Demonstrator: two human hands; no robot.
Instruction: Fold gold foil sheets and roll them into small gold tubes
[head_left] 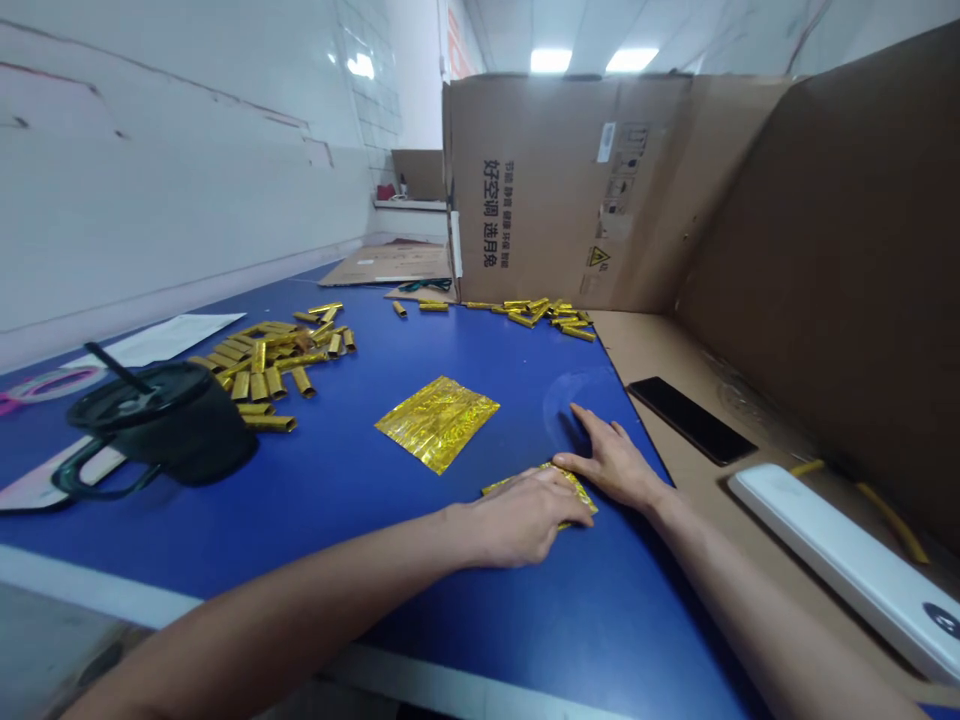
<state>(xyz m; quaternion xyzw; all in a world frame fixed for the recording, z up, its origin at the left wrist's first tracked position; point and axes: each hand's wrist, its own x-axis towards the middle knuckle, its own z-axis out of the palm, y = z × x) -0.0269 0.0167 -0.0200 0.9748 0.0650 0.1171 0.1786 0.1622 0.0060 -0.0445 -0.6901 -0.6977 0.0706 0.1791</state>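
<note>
Two pieces of gold foil lie on the blue table. One gold sheet [439,420] is flat and creased near the middle, with nothing on it. The other gold foil piece [581,486] is mostly covered by my left hand [529,512], whose curled fingers press down on it. Beside it, my right hand [606,455] rests with thumb and fingers spread, the thumb at the foil's upper edge. A faint clear round shape [581,392] is on the table just beyond my right fingers.
Gold folded tubes [274,382] are piled at left, with more gold tubes [536,312] at the back. A dark lidded mug [180,425] stands left. A phone [691,418] and white device [840,560] lie right. Cardboard [555,190] walls the back and right.
</note>
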